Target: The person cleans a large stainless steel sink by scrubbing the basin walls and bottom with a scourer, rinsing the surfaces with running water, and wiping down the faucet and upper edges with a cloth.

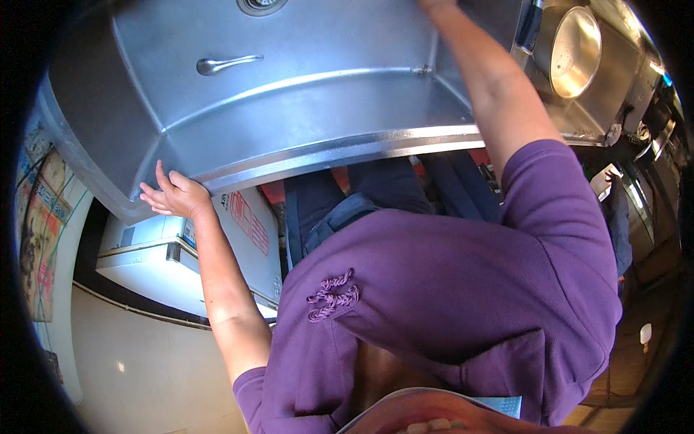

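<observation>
Before me is a stainless steel sink basin (325, 103), its drain strainer (262, 4) at the top edge of the view. A shiny metal spoon (227, 63) lies on the basin floor. My left hand (176, 192) is over the sink's near left corner, palm partly up, fingers spread, holding nothing. My right arm reaches up across the basin's right side. Only the base of my right hand (438, 3) shows at the top edge; its fingers are out of view, so what it touches is hidden.
Right of the basin, a round metal bowl (576, 52) rests in a second steel compartment, near a dark-handled implement (528, 26). A white box (162, 271) with printing stands below the sink at left. The sink's raised front rim (347, 154) runs between me and the basin.
</observation>
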Demonstrator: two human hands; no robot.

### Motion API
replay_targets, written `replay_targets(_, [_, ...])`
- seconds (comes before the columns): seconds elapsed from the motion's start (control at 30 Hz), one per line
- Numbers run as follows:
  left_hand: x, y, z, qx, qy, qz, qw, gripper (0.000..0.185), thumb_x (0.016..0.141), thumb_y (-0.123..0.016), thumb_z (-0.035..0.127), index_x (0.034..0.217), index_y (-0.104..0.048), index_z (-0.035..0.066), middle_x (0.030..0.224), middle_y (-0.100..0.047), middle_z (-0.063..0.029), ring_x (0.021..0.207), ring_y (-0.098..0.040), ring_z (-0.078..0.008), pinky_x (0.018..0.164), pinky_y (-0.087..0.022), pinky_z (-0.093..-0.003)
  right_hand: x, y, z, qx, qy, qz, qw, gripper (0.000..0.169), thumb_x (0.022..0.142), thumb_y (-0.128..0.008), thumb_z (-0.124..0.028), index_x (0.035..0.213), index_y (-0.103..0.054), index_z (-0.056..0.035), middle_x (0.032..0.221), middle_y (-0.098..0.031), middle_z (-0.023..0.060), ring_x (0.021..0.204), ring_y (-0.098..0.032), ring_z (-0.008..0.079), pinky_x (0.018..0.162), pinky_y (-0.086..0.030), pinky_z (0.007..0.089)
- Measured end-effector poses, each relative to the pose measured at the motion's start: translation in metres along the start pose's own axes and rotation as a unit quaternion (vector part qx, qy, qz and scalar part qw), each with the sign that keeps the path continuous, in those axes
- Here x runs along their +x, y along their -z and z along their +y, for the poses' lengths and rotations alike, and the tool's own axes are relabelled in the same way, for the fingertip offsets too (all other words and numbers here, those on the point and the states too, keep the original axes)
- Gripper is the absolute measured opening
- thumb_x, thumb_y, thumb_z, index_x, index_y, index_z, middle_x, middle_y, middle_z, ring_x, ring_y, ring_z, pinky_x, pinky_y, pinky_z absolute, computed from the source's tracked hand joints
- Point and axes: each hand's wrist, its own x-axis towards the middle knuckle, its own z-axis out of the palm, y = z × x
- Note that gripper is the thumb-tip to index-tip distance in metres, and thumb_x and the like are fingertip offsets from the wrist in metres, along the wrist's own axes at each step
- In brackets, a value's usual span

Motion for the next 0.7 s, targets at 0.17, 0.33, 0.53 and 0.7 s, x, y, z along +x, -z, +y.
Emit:
replay_targets(0.17, [-0.002, 0.001, 0.001, 0.003, 0.008, 0.004, 1.000, 0.037, 0.093, -0.050, 0.030, 0.123, -0.071, 0.028, 0.155, -0.035, -0.0214, 0.147, -0.022, -0.0425, 0.119, -0.012, -0.0584, -0.064, 0.005, -0.002, -0.409, 0.045, -0.114, 0.905, 0.036, 0.097, -0.049, -0.023, 0.124, -0.065, -0.0039, 0.123, -0.066, 0.0193, 0.117, -0.061, 0.0370, 0.099, -0.049, 0.0461])
replay_targets(0.33, [-0.006, 0.001, 0.001, 0.009, 0.011, 0.013, 1.000, 0.036, 0.092, -0.050, 0.030, 0.122, -0.071, 0.030, 0.155, -0.036, -0.0207, 0.148, -0.021, -0.0413, 0.118, -0.011, -0.0595, -0.129, -0.023, 0.041, -0.500, 0.137, -0.374, 0.769, 0.028, 0.084, -0.058, -0.006, 0.109, -0.070, -0.0017, 0.119, -0.064, 0.0242, 0.113, -0.061, 0.0398, 0.097, -0.051, 0.0463])
replay_targets(0.53, [-0.008, -0.003, -0.004, 0.008, 0.011, 0.021, 1.000, 0.035, 0.092, -0.052, 0.034, 0.122, -0.071, 0.034, 0.154, -0.037, -0.0195, 0.148, -0.022, -0.0406, 0.118, -0.011, -0.0590, -0.147, -0.088, -0.035, -0.318, 0.357, -0.306, 0.824, 0.032, 0.074, -0.064, -0.006, 0.106, -0.070, -0.0044, 0.112, -0.062, 0.0206, 0.105, -0.062, 0.0381, 0.093, -0.052, 0.0472])
replay_targets(0.7, [0.002, -0.005, -0.003, 0.021, -0.006, 0.026, 0.999, 0.035, 0.091, -0.051, 0.032, 0.119, -0.072, 0.031, 0.154, -0.037, -0.0193, 0.148, -0.022, -0.0397, 0.119, -0.011, -0.0596, -0.165, -0.188, -0.098, -0.157, 0.422, -0.343, 0.824, 0.038, 0.073, -0.074, -0.026, 0.107, -0.074, -0.0083, 0.102, -0.072, 0.0173, 0.098, -0.067, 0.0376, 0.090, -0.053, 0.0458])
